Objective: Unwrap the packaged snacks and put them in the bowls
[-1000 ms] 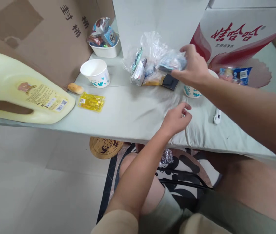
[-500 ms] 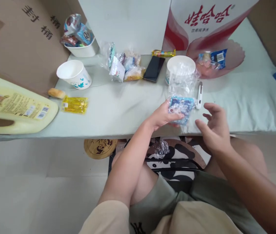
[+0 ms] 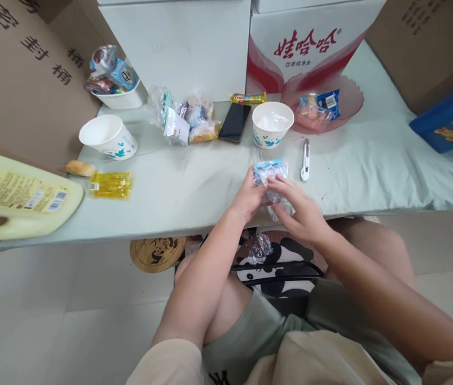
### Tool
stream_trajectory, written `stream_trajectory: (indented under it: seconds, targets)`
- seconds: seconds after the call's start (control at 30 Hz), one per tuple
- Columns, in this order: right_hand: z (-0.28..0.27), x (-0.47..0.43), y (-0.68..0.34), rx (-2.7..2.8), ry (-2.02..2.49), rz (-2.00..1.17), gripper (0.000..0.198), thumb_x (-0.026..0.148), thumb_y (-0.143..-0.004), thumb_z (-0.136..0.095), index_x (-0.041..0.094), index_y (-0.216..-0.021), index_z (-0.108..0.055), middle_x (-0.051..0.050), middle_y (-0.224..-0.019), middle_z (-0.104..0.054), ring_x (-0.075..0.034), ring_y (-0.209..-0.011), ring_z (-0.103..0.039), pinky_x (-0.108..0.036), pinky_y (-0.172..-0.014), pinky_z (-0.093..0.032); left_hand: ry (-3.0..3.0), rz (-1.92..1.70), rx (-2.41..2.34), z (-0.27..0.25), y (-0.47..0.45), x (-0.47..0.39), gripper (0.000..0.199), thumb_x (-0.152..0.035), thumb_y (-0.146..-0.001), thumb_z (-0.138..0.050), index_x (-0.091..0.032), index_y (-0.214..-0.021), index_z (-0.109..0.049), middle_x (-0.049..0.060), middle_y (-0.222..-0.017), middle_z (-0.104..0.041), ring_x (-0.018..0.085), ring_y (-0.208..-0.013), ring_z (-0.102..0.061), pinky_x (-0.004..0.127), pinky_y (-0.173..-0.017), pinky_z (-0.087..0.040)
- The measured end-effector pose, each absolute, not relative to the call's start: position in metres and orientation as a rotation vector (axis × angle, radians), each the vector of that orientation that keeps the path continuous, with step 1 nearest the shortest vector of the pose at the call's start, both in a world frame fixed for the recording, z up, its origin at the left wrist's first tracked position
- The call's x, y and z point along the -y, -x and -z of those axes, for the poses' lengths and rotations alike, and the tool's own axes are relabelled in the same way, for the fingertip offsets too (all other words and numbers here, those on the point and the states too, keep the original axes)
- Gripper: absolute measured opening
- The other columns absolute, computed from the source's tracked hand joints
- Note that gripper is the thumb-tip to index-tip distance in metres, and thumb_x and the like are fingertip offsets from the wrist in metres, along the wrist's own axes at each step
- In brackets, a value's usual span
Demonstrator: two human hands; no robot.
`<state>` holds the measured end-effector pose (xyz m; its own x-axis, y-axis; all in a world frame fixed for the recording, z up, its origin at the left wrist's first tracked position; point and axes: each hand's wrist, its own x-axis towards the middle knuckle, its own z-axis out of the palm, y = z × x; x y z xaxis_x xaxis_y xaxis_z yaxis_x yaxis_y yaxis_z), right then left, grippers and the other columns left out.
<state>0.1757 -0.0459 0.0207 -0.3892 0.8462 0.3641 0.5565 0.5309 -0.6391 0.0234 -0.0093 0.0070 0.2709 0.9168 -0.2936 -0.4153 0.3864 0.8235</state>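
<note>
If you scan the counter (image 3: 186, 203) from the left, first up is a big pale-yellow jug (image 3: 22, 200) with a handle hole, partly cut off by the edge of the view. Just behind its end there's a little bread roll (image 3: 79, 168), then a white paper cup (image 3: 124, 147) with blue-green leaf prints, and a see-through yellow packet (image 3: 111, 185) lying flat in front of that. Behind the cup sits a white tub (image 3: 124, 100) heaped with wrapped snacks (image 3: 120, 75). Next is a loose pile of plastic-wrapped bits (image 3: 202, 120), right beside a black phone (image 3: 235, 122), with a yellow wrapped stick (image 3: 248, 98) just past the phone. Front and middle, the left hand (image 3: 246, 199) has its grip closed around a blue-and-clear packet (image 3: 271, 167), held near the counter's front edge. Behind it is a second cup (image 3: 266, 140) with clear plastic inside. The right hand (image 3: 302, 211) has bent fingers over the packet, but I can't tell if its grip is actually pinching anything. Further right: a white utility knife (image 3: 305, 160), a pink glass bowl (image 3: 349, 109) with a couple of wrapped snacks, and a blue package (image 3: 448, 120) at the far end.
</note>
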Motion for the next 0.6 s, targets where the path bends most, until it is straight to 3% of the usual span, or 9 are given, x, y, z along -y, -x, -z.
stream_trajectory:
  seconds: [0.13, 0.33, 0.4, 0.47, 0.6]
  targets:
    - [-0.008, 0.046, -0.167, 2.132, 1.182, -0.452, 0.05, 0.021, -0.093, -0.05, 0.024, -0.143, -0.05, -0.01, -0.151, -0.055, -0.029, -0.147, -0.042, -0.058, -0.118, -0.037, -0.516, -1.027, -0.674, -0.017, -0.015, 0.007, 0.05, -0.018, -0.064, -0.077, -0.024, -0.108, -0.056, -0.001, -0.097, -0.069, 0.016, -0.085, -0.069, 0.027, -0.074, -0.057]
    - [-0.002, 0.06, -0.16, 2.303, 1.225, -0.234, 0.044, 0.027, -0.094, -0.048, 0.023, -0.136, -0.06, -0.009, -0.152, -0.054, -0.036, -0.15, -0.035, -0.062, -0.118, -0.031, -0.415, -1.134, -0.679, -0.022, -0.014, 0.003, 0.041, -0.016, -0.062, -0.074, -0.02, -0.099, -0.057, -0.002, -0.084, -0.065, 0.011, -0.072, -0.065, 0.024, -0.07, -0.056]
    - [-0.005, 0.055, -0.169, 2.325, 1.208, -0.299, 0.034, 0.03, -0.095, -0.046, 0.025, -0.122, -0.067, -0.007, -0.137, -0.066, -0.034, -0.142, -0.048, -0.056, -0.114, -0.039, -0.381, -1.21, -0.844, -0.018, -0.014, -0.001, 0.042, -0.013, -0.062, -0.072, -0.021, -0.099, -0.054, -0.002, -0.083, -0.064, 0.012, -0.068, -0.063, 0.024, -0.065, -0.055]
    - [-0.012, 0.035, -0.186, 2.182, 1.393, -0.337, 0.031, 0.034, -0.096, -0.043, 0.023, -0.113, -0.067, -0.009, -0.119, -0.074, -0.029, -0.12, -0.065, -0.049, -0.104, -0.048, -0.358, -1.263, -0.969, -0.014, -0.013, -0.005, 0.046, -0.011, -0.062, -0.069, -0.023, -0.103, -0.052, -0.001, -0.091, -0.065, 0.014, -0.072, -0.065, 0.028, -0.067, -0.056]
    - [-0.023, -0.027, -0.219, 1.813, 2.164, -0.188, 0.054, 0.043, -0.09, -0.051, 0.013, -0.135, -0.053, -0.021, -0.126, -0.067, -0.036, -0.112, -0.065, -0.05, -0.09, -0.051, -0.499, -1.325, -0.974, -0.009, -0.01, -0.008, 0.049, -0.012, -0.066, -0.07, -0.027, -0.108, -0.051, 0.0, -0.107, -0.064, 0.019, -0.094, -0.066, 0.038, -0.088, -0.056]
